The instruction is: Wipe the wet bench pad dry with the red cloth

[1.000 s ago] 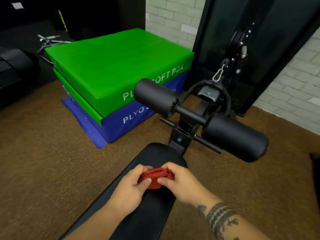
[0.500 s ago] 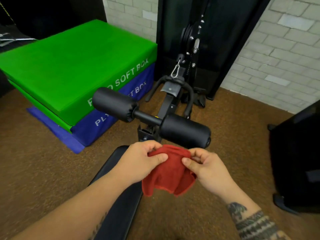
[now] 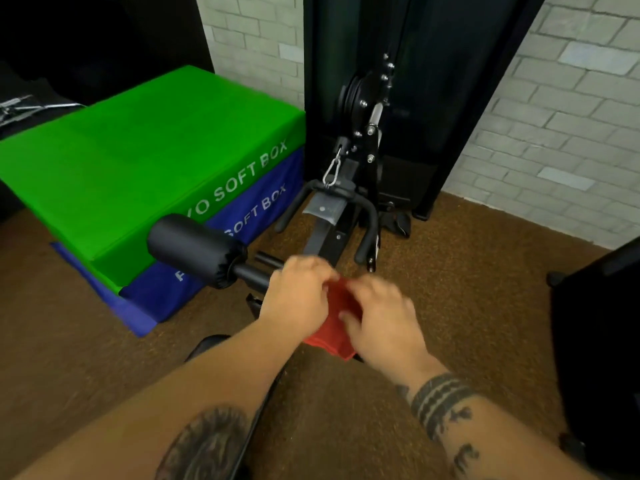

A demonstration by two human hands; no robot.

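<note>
The red cloth point(image 3: 335, 323) hangs bunched between my two hands, above the bench's front end. My left hand point(image 3: 298, 295) grips its upper left edge, and my right hand point(image 3: 381, 315) holds its right side, both a little blurred. Only a sliver of the black bench pad point(image 3: 207, 342) shows under my left forearm; the rest is hidden by my arms. No wetness is visible on it. The left black foam roller point(image 3: 194, 249) sticks out left of my hands; the right roller is covered by them.
Green and blue soft plyo boxes point(image 3: 138, 168) stack at the left. A black cable machine with pulley and carabiner point(image 3: 360, 133) stands straight ahead against the brick wall. A black object point(image 3: 602, 341) stands at the right. Brown carpet covers the floor.
My hands lifted the cloth off the pad, spread it half a second ago, and now bunch it together again farther forward, over the right roller. The view has swung right and up.
</note>
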